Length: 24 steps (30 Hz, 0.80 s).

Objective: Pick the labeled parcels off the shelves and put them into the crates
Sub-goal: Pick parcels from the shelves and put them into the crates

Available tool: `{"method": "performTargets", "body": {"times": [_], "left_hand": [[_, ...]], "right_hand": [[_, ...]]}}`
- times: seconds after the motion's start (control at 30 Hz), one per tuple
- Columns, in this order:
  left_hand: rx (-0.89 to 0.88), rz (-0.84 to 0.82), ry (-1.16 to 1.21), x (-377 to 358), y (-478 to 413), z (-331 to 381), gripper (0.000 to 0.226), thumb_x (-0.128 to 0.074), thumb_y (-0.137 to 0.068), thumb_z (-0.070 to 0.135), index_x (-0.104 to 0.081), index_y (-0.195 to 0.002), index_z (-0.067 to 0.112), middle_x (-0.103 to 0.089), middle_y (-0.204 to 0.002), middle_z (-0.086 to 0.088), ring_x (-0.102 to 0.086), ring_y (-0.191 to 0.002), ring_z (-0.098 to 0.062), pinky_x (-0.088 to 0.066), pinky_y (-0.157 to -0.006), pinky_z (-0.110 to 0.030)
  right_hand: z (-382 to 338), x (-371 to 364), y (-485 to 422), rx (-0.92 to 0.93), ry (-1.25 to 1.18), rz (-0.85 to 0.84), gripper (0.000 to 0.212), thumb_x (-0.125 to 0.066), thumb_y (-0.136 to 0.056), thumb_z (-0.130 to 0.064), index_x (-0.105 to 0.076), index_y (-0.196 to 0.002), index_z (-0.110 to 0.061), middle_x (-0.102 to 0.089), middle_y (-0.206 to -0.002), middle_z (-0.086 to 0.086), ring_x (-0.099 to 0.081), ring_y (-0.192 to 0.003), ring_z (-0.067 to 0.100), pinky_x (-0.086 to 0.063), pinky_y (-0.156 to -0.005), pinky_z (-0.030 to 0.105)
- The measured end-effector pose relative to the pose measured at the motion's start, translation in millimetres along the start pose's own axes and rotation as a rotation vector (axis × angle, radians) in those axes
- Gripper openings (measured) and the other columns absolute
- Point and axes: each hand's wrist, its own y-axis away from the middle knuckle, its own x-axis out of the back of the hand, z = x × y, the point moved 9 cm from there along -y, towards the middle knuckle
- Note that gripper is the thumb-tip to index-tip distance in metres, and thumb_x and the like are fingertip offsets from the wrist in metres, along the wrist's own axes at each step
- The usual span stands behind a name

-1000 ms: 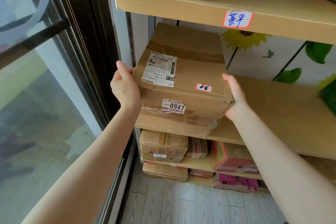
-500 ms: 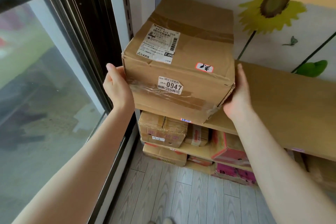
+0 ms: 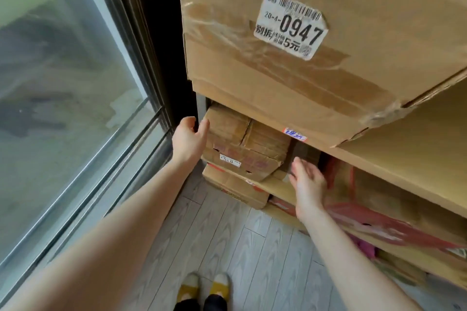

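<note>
Brown cardboard parcel with a small white label [image 3: 242, 151] on its near face sits at the left end of a low, light wooden shelf board [image 3: 278, 187], its top flaps creased and sagging. The person's left hand [image 3: 188, 139] is at the parcel's left near corner, held wide: the thumb lies against the top left edge and the fingers point into the dark gap on the parcel's left. It is not closed round anything. The right hand [image 3: 309, 184] hangs just right of the parcel, over the shelf board, with fingers spread and empty. It is blurred, so I cannot tell whether the fingertips touch the cardboard.

Above, a much larger brown cardboard parcel sealed with clear tape [image 3: 290, 78] stands on the next light wooden shelf [image 3: 417, 139] and juts out past its front edge. It carries a white barcode sticker printed 0947 [image 3: 290, 25]. A small red-bordered tag [image 3: 294, 134] is stuck on that shelf's edge.

Below the low board lies a flat cardboard box [image 3: 235, 187], and to the right a red and brown carton [image 3: 379, 214]. Nearer are the grey wood-look floor [image 3: 240, 240] and two yellow slippers [image 3: 204, 285]. A dark-framed glass door [image 3: 63, 83] fills the left.
</note>
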Motion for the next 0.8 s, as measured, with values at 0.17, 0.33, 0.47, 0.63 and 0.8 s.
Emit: {"method": "performTargets", "body": {"times": [0.17,0.33,0.47,0.63,0.8], "left_hand": [[-0.011,-0.076,0.002,-31.1,-25.9,-23.8,0.032,-0.047,-0.093,0.04,-0.056,-0.092,0.009,-0.053,-0.08,0.002,-0.051,-0.08,-0.016,-0.041,-0.066,-0.025],[-0.034,-0.027,0.122,-31.7,-18.9,-40.3,0.02,-0.047,-0.092,0.034,-0.054,-0.092,0.015,-0.051,-0.075,0.012,-0.05,-0.071,-0.006,-0.041,-0.065,-0.022],[-0.013,-0.008,0.181,-21.2,4.9,-66.5,0.014,-0.046,-0.089,0.028,-0.044,-0.083,0.016,-0.043,-0.07,0.011,-0.044,-0.063,-0.003,-0.036,-0.055,-0.022],[0.046,-0.07,0.191,-6.1,32.5,-90.3,0.039,-0.047,-0.073,0.04,-0.053,-0.087,0.004,-0.057,-0.077,-0.002,-0.063,-0.079,-0.026,-0.054,-0.07,-0.041],[-0.003,-0.112,0.166,4.9,59.1,-84.1,0.038,-0.054,-0.088,0.042,-0.051,-0.111,0.012,-0.058,-0.093,0.004,-0.059,-0.091,-0.015,-0.05,-0.079,-0.032]], "right_hand": [[17.8,-46.1,-46.1,-0.043,0.178,-0.08,0.058,-0.063,-0.08,-0.05,-0.048,-0.129,-0.022,-0.053,-0.129,-0.004,-0.05,-0.118,0.015,-0.036,-0.108,0.039],[33.7,-48.8,-38.2,-0.107,0.111,-0.1,0.065,-0.059,-0.083,-0.05,-0.039,-0.137,-0.021,-0.049,-0.135,-0.001,-0.046,-0.125,0.019,-0.035,-0.106,0.035],[53.6,-41.5,-15.0,-0.092,0.073,-0.106,0.052,-0.059,-0.086,-0.043,-0.043,-0.131,-0.024,-0.055,-0.126,-0.003,-0.054,-0.113,0.017,-0.043,-0.092,0.032],[81.6,-28.9,10.8,-0.104,0.077,-0.097,0.062,-0.06,-0.082,-0.045,-0.039,-0.136,-0.023,-0.051,-0.134,0.0,-0.051,-0.12,0.022,-0.039,-0.106,0.044],[89.5,-26.1,30.2,-0.118,0.078,-0.131,0.077,-0.062,-0.071,-0.054,-0.038,-0.138,-0.026,-0.049,-0.138,0.0,-0.048,-0.124,0.023,-0.036,-0.106,0.048]]}}
